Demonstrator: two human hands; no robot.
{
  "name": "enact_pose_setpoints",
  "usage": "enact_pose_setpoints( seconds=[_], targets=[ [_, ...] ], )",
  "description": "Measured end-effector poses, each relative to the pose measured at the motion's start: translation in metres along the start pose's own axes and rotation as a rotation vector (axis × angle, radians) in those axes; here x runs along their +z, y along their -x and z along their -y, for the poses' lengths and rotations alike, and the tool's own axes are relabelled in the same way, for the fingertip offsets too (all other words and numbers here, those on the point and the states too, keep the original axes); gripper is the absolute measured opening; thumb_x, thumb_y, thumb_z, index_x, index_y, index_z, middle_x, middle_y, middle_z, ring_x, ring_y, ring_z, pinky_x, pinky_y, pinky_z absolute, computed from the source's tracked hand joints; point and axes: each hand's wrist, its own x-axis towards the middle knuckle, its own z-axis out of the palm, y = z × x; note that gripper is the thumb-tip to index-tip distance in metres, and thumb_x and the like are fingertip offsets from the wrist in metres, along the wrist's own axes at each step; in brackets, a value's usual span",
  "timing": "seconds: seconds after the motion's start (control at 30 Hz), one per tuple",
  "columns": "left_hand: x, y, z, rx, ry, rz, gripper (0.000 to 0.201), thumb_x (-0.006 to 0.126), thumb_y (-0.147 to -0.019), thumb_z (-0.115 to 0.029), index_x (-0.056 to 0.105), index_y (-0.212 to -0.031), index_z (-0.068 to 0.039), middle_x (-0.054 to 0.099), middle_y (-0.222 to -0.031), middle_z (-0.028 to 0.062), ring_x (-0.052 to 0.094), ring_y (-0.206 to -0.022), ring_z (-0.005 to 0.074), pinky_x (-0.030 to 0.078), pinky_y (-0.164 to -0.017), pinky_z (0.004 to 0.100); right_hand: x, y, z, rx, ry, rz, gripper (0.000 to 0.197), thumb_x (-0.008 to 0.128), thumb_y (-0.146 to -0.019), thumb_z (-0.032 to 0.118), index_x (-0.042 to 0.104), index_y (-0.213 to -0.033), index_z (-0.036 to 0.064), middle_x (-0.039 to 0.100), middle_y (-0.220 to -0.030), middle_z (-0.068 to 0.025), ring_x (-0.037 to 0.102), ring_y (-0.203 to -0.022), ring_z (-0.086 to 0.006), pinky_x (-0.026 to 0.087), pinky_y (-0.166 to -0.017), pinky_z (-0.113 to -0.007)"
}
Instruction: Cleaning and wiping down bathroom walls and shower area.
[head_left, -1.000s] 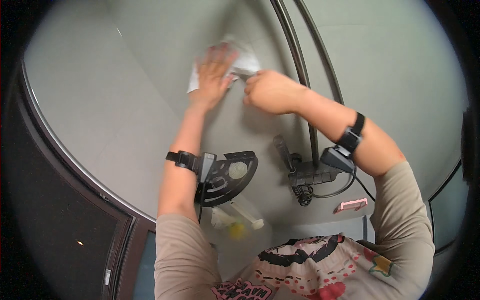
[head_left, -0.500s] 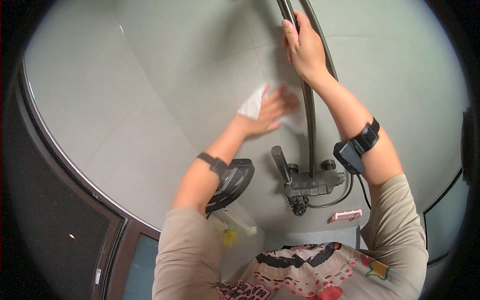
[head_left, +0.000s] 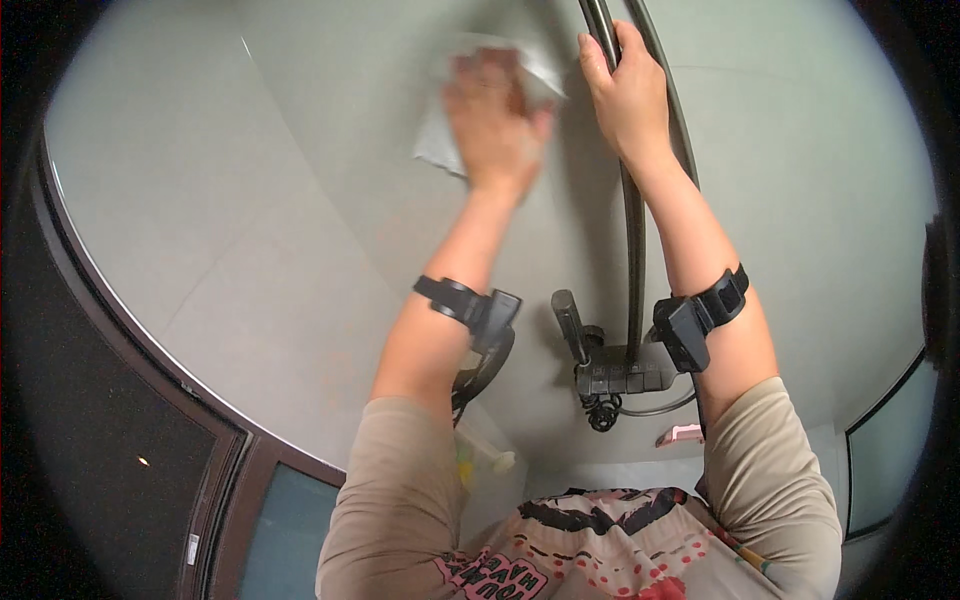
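Compared with half a second ago, the left hand [head_left: 495,130] is now sitting higher and farther left, away from the dark pipe [head_left: 634,260]. Blurred, it is lying spread flat over a white cloth [head_left: 436,145], which is resting beneath the palm and fingers against the gray wall [head_left: 360,130]. The right hand [head_left: 635,100] is still holding the pipe, thumb and fingers closing around it, well above the black mixer unit [head_left: 625,376].
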Motion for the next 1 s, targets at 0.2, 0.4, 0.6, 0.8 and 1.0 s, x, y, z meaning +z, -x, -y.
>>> enact_pose_setpoints(
  seconds=[0.2,0.4,0.6,0.8,1.0],
  targets=[
    [0.011,0.069,0.048,0.620,0.230,0.230,0.073,0.069,-0.085,-0.038,0.043,-0.152,-0.023,0.038,-0.159,0.0046,0.018,-0.153,0.0325,0.014,-0.121,0.0611,0.011,0.000,0.006,-0.050,0.033,-0.078,0.034,0.058,-0.097,0.027,0.057,-0.107,-0.0054,0.064,-0.079,-0.0277,0.064,-0.078,-0.0462,0.050,-0.072,-0.050],
    [-0.040,0.095,0.164,-0.065,-0.133,0.058,0.068,0.056,-0.095,-0.037,0.032,-0.158,-0.025,0.026,-0.164,0.0092,0.017,-0.153,0.0345,0.010,-0.122,0.0602,0.004,0.004,0.020,0.082,-0.017,0.045,0.032,0.057,-0.098,0.027,0.056,-0.103,-0.0049,0.065,-0.082,-0.0270,0.065,-0.079,-0.0429,0.049,-0.071,-0.047],
    [0.011,0.171,0.112,-0.881,-0.208,-0.246,0.064,0.039,-0.106,-0.038,0.027,-0.155,0.001,0.019,-0.166,0.0140,0.015,-0.151,0.0430,0.014,-0.121,0.0550,0.015,0.005,0.023,0.019,-0.005,-0.014,0.033,0.057,-0.097,0.027,0.058,-0.105,-0.0049,0.066,-0.088,-0.0288,0.065,-0.085,-0.0459,0.049,-0.074,-0.049],
    [0.016,0.179,0.011,0.114,-0.031,0.319,0.067,0.048,-0.100,-0.047,0.029,-0.159,-0.021,0.023,-0.166,0.0089,0.015,-0.153,0.0363,0.007,-0.123,0.0577,0.024,0.007,-0.016,0.041,0.070,-0.029,0.038,0.059,-0.097,0.030,0.058,-0.110,-0.0056,0.066,-0.094,-0.0309,0.064,-0.092,-0.0476,0.050,-0.080,-0.050],
    [-0.008,0.108,0.120,1.181,0.164,0.767,0.065,0.049,-0.094,-0.057,0.040,-0.153,-0.032,0.033,-0.162,-0.0027,0.028,-0.150,0.0234,0.008,-0.125,0.0539,0.035,0.011,-0.022,0.074,-0.025,0.055,0.048,0.060,-0.096,0.044,0.059,-0.117,0.0005,0.069,-0.091,-0.0268,0.065,-0.088,-0.0470,0.050,-0.075,-0.051]
  ],
)
